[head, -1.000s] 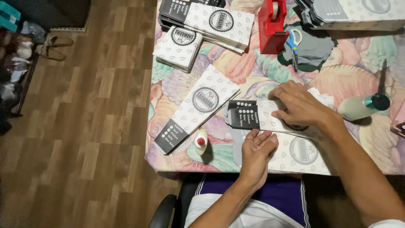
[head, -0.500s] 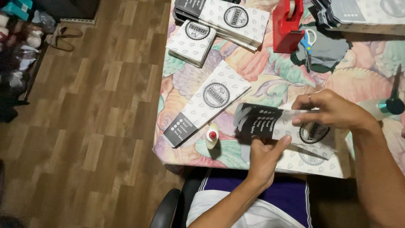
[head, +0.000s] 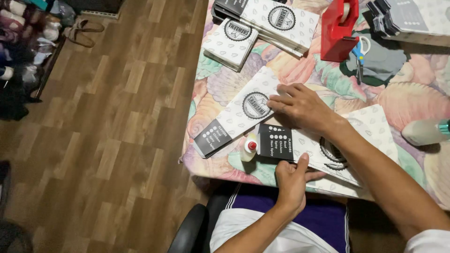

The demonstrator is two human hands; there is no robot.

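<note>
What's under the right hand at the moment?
The right hand lies on a flat white carton with a round black emblem, itself on the shell-patterned tablecloth. The carton's part beneath the palm is hidden.

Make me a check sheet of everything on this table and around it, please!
Surface: table under a pastel shell-pattern cloth.
Job's things: white flat printed paper carton with black end, pinched by left hand; long flat white carton with round black emblem, pressed by right hand.
Clutter: small white glue bottle with red cap, red tape dispenser, blue-handled scissors, stacked flat cartons.
Fingers: both hands bare, resting on the cartons.
Cables: nothing seen.
Surroundings: brown wood-plank floor, sandals, black chair.
</note>
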